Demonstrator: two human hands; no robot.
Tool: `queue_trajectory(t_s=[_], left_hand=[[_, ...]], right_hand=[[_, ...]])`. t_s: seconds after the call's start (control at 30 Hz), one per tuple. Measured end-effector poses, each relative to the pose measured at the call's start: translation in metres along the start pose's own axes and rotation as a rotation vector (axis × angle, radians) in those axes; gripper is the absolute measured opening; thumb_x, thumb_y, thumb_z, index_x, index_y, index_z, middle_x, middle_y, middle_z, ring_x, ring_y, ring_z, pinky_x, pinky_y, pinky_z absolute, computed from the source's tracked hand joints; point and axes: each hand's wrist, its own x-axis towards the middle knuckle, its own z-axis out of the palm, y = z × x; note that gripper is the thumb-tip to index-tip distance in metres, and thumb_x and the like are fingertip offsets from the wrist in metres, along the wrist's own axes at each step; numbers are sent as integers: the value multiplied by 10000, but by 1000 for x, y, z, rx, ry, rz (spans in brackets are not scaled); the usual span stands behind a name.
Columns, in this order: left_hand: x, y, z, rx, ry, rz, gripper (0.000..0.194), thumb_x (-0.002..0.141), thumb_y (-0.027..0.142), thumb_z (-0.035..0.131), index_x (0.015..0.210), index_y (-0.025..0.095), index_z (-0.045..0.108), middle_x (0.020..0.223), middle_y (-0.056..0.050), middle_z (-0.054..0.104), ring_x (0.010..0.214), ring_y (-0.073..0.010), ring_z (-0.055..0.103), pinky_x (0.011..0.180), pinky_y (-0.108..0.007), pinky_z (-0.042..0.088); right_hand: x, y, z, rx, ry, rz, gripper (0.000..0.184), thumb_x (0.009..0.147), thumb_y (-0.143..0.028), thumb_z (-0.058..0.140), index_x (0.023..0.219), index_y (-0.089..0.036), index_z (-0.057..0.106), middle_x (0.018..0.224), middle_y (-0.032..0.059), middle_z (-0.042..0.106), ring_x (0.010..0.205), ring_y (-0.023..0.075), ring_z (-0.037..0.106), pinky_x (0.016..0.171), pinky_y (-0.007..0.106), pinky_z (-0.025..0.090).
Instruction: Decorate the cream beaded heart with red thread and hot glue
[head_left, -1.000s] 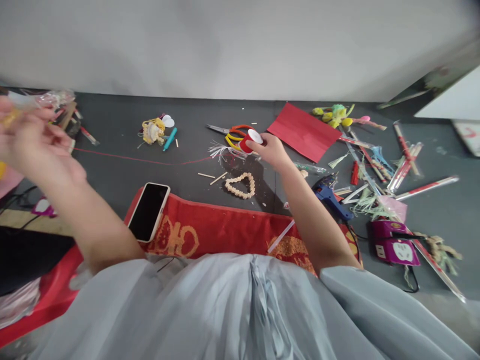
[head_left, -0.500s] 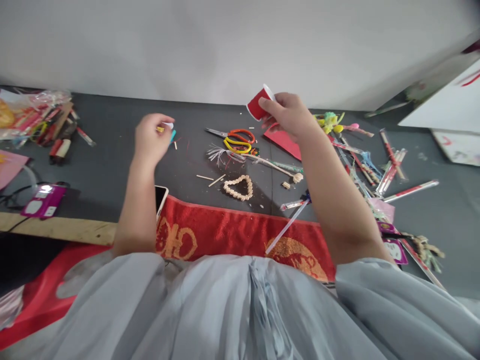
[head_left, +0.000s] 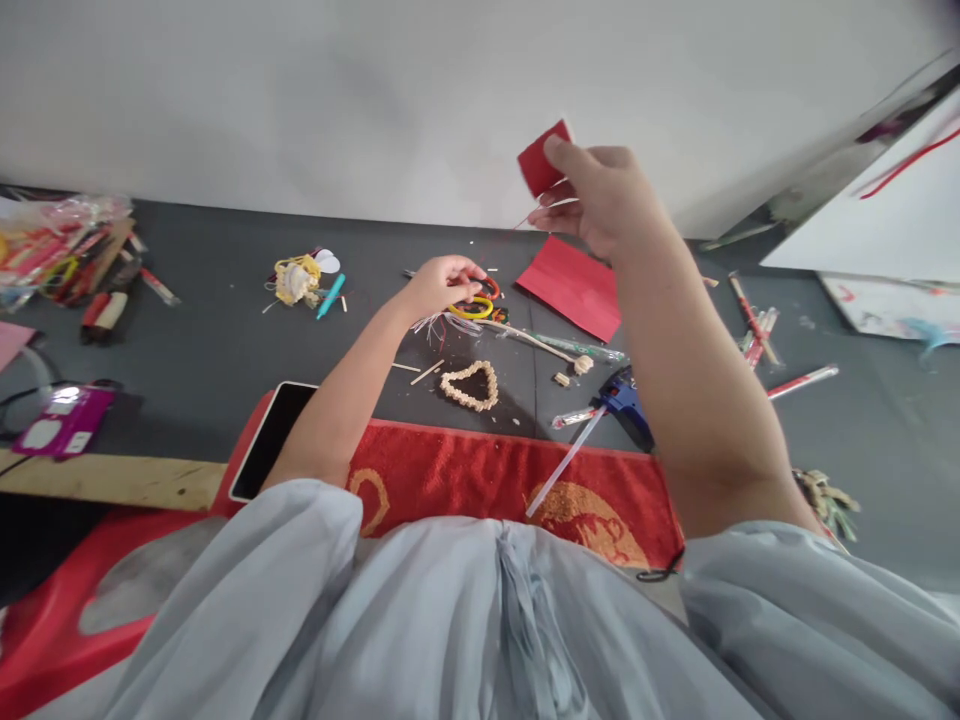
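My right hand (head_left: pixel 600 195) is raised above the dark table (head_left: pixel 210 340), fingers pinched on a red thread spool (head_left: pixel 541 157); a thin red thread hangs from it. Down on the table, my left hand (head_left: pixel 439 285) rests with fingers curled on the scissors (head_left: pixel 476 305) with orange and yellow handles. In front of the scissors lies a heart-shaped ring of pale beads (head_left: pixel 470 385). A red paper sheet (head_left: pixel 574 285) lies below the raised hand.
A phone (head_left: pixel 270 440) sits on a red cloth (head_left: pixel 480 475) at the near edge. A blue glue gun (head_left: pixel 622 400), a clear stick (head_left: pixel 566 460), a yellow tassel bundle (head_left: pixel 296 278), wrapped sticks (head_left: pixel 757 325), a purple power strip (head_left: pixel 64 420) and a bag of supplies (head_left: pixel 52 245) lie around.
My right hand lifted the red spool off the table and higher still. My left hand came in from the far left, passed the yellow bundle, and landed on the scissors.
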Motion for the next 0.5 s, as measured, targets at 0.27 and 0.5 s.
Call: queue_trajectory(t_s=[0.27,0.5], left_hand=[[-11,-40,-73,309,162,-118,226,857,284,622,953,130,757,676,-16,659,664,-146,582,680,-273,411],[-41,-68,-136,397,276,-269,248,827,386,643,919,192,767,711,-27,668,603,-136,522,606,-269,369]], right_hand=[[55,32,-71,316,308,-40,185,1083,-258,460,929,-174,521,782,9,579,629,51,551,763,285,607],[100,68,-129,130,457,-49,395,1096,-286,297,1248,-66,588,1217,215,612,806,55,633,765,270,576]])
